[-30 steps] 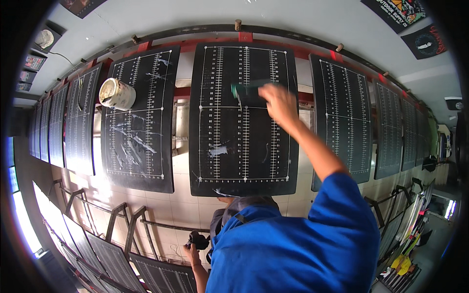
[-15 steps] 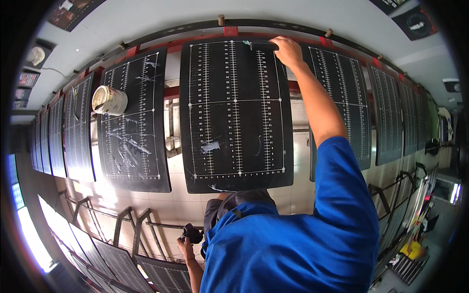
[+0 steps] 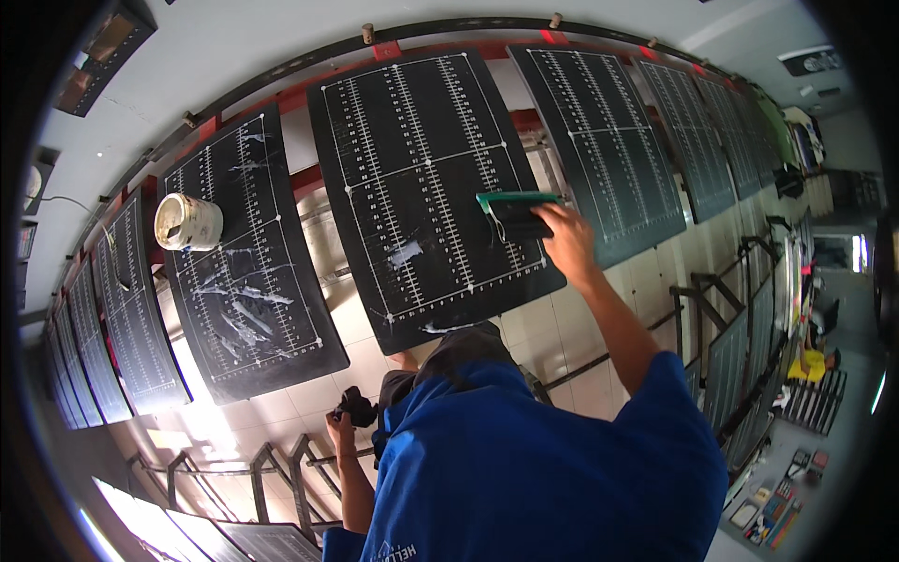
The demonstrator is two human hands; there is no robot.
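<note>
My right hand grips a squeegee with a black body and a green edge. It is over the near right part of a black printing board with white rulers and lines. A pale smear marks the board left of the squeegee, and a thin white streak lies along its near edge. Low beside my body, my left hand is closed on a crumpled black cloth.
On the neighbouring left board, streaked with white residue, stands a stained white bucket. More boards line a red and black rail. Metal frames stand behind me. A person in yellow is far right.
My right hand has brought the squeegee from the board's far edge toward me, and its green edge shows now. My view has turned. The left hand still holds the cloth.
</note>
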